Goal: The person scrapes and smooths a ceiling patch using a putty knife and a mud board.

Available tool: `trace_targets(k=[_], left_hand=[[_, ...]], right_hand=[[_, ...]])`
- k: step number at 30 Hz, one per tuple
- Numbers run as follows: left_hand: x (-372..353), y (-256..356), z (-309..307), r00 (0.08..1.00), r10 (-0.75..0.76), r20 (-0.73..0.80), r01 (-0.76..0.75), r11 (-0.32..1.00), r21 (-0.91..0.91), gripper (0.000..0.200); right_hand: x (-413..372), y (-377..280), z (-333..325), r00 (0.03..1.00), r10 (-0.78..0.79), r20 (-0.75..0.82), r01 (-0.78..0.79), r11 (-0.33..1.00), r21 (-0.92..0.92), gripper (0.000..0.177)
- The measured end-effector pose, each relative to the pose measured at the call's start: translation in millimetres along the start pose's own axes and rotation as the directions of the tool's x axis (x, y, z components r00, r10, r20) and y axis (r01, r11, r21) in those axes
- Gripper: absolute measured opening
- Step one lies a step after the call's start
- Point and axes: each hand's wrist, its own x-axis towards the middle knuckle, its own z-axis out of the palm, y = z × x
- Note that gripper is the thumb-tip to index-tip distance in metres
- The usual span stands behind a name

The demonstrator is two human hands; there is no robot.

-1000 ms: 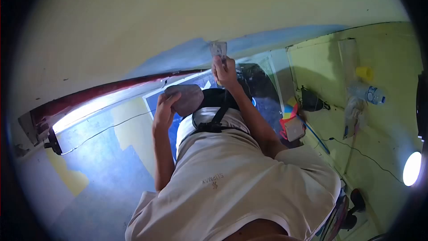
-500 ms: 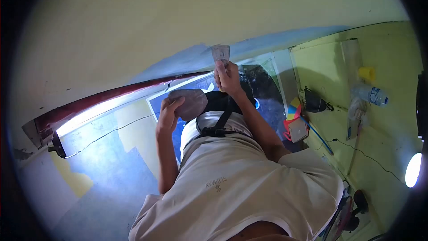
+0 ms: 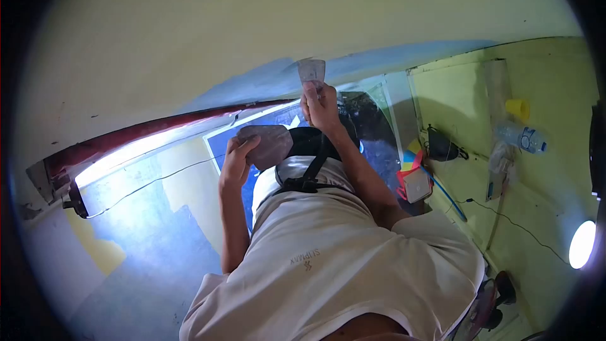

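Overhead, a broad cream surface [image 3: 252, 19] spanning the whole top, dull and faintly marked. At far left below it, a dark red strip [image 3: 139, 131] over a bright slit of daylight [image 3: 120, 158]. Next, a wall patched in blue and yellow [image 3: 145, 240], with a thin cable [image 3: 151, 183] sagging across. In the middle, a blue painted band [image 3: 265, 79] along the cream edge. To the right, a green wall [image 3: 454, 101] with a yellow cup [image 3: 517, 108] and a plastic bottle [image 3: 522, 137], both seen sideways. At far right, a round lamp [image 3: 582, 244], glaring.

Left hand [image 3: 237, 159] raised, fingers curled round the rim of a flat grey pad [image 3: 268, 142]. Right hand [image 3: 322, 108] higher, clamped on the handle of a scraper [image 3: 311, 71], blade set where blue band meets cream. Hands apart, pad below and left of scraper.

Hard to read:
- Whatever lies on the pad.
- The scraper handle, buried in the fist.
- The dark clutter behind the right forearm.
- A black lump [image 3: 440, 146] and a white box [image 3: 416, 184] low on the green wall, neither identifiable.

White T-shirt [image 3: 341, 265] filling the bottom, cut off by the frame. Corners lost to the black lens ring.

Open air left of the left elbow, out to the blue-and-yellow wall. Narrow gap between the two hands. Right forearm near the white box. Bare cream above the blade on every side.
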Motion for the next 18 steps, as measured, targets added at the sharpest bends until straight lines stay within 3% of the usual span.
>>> trace_targets(k=[5, 9, 10, 13, 18], left_hand=[[1.8, -3.2, -8.5, 0.999, -0.036, 0.010, 0.036, 0.999, 0.010, 0.023], [4.4, -1.6, -5.7, 1.000, -0.012, -0.002, 0.012, 1.000, -0.013, 0.024], [-1.0, -3.1, -7.0, 0.999, -0.030, 0.013, 0.030, 0.999, -0.026, 0.024], [-4.3, 0.6, 0.5, 0.999, -0.006, -0.043, 0.007, 1.000, 0.011, 0.024], [-0.1, -4.1, -6.2, 0.999, -0.052, -0.002, 0.052, 0.998, 0.037, 0.024]], right_hand=[[1.5, 11.8, -1.4, 0.998, -0.004, -0.058, 0.004, 1.000, -0.004, 0.048], [1.7, -7.4, 6.0, 0.999, -0.049, 0.014, 0.050, 0.995, -0.090, 0.046], [1.0, -2.7, 3.4, 1.000, -0.020, 0.023, 0.020, 1.000, 0.007, 0.045], [-2.8, 0.2, -0.8, 0.999, -0.004, -0.043, 0.004, 1.000, -0.004, 0.046], [1.1, -0.9, 2.2, 0.998, -0.057, -0.016, 0.056, 0.997, -0.049, 0.043]])
